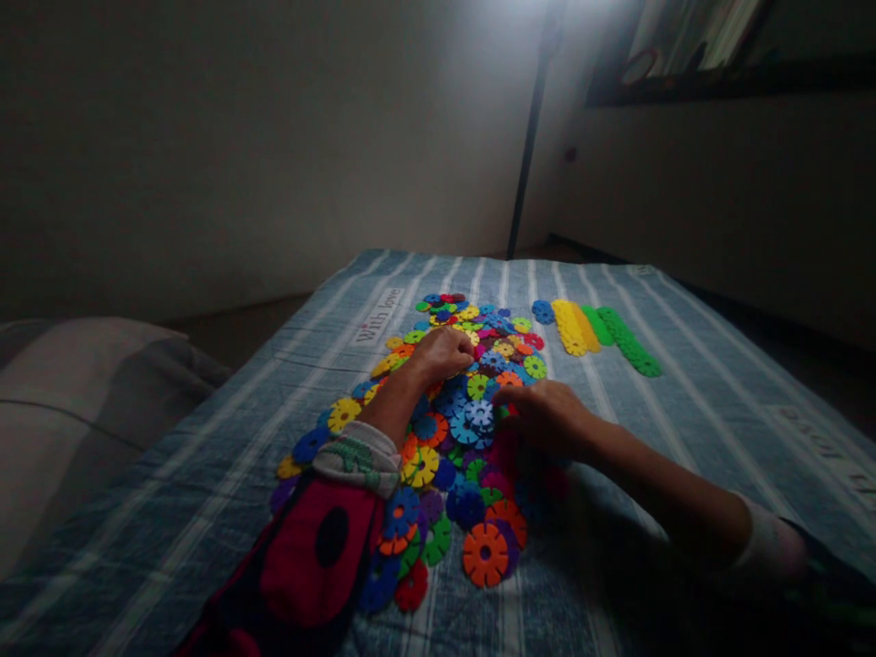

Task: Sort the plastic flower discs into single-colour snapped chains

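A heap of flower-shaped plastic discs (422, 465) in many colours, notched round their rims, spreads over the striped cloth. My left hand (444, 352) is over the far middle of the heap with its fingers curled closed; whatever they hold is hidden. On the heap's right side is my right hand (547, 415), its index finger bent over toward the left and its other fingers in shadow. A bit of green shows under that fingertip, too dark to name. Just left of it lies a pale blue disc (483, 414). An orange disc (485, 554) rests at the near edge.
Right of the heap, overlapping discs lie in rows by colour: a short blue row (543, 312), yellow rows (569, 327) and green rows (628, 342). Striped cloth (684, 401) covers the surface. A dark pole (526, 173) stands beyond the far edge, and pale fabric (88, 401) is at left.
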`<move>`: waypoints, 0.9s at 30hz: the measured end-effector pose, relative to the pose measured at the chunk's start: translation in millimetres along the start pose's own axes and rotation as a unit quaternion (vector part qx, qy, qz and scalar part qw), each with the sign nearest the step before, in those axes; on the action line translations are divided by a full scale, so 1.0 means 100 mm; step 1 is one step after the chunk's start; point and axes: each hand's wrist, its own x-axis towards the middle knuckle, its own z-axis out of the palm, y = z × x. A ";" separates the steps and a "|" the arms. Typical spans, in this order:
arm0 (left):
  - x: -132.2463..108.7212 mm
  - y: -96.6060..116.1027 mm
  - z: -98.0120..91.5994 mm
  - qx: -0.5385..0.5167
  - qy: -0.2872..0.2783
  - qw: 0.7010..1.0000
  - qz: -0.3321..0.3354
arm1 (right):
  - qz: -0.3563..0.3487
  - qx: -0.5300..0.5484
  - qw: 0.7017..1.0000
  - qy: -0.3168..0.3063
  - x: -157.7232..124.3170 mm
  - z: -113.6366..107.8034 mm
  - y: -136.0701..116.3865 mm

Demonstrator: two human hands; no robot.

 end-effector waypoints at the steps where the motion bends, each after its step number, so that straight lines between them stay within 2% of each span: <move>1: 0.00 0.00 0.00 0.000 0.002 1.000 -0.001 | -0.002 0.000 1.000 -0.001 0.00 0.01 0.00; 6: 0.00 0.00 0.00 0.005 0.005 1.000 -0.002 | -0.007 0.041 0.999 0.010 0.03 0.06 0.03; 10: 0.00 -0.01 -0.01 0.008 0.010 1.000 -0.002 | -0.021 0.159 0.987 0.016 0.05 0.01 0.08; 13: 0.00 0.00 -0.01 0.001 0.010 1.000 -0.003 | -0.020 0.259 0.966 0.012 0.03 -0.13 0.24; 16: 0.00 0.00 -0.02 -0.009 0.005 1.000 -0.005 | 0.024 0.337 0.941 0.034 0.02 -0.33 0.58; 20: 0.00 0.00 -0.02 -0.013 0.002 1.000 -0.006 | 0.141 0.267 0.948 0.098 0.04 -0.54 1.26; 24: 0.01 -0.01 -0.01 -0.015 0.005 1.000 -0.005 | 0.234 0.175 0.949 0.121 0.04 -0.53 1.82; 27: 0.01 -0.02 0.00 -0.016 0.008 1.000 -0.002 | 0.251 0.163 0.948 0.106 0.05 -0.44 2.03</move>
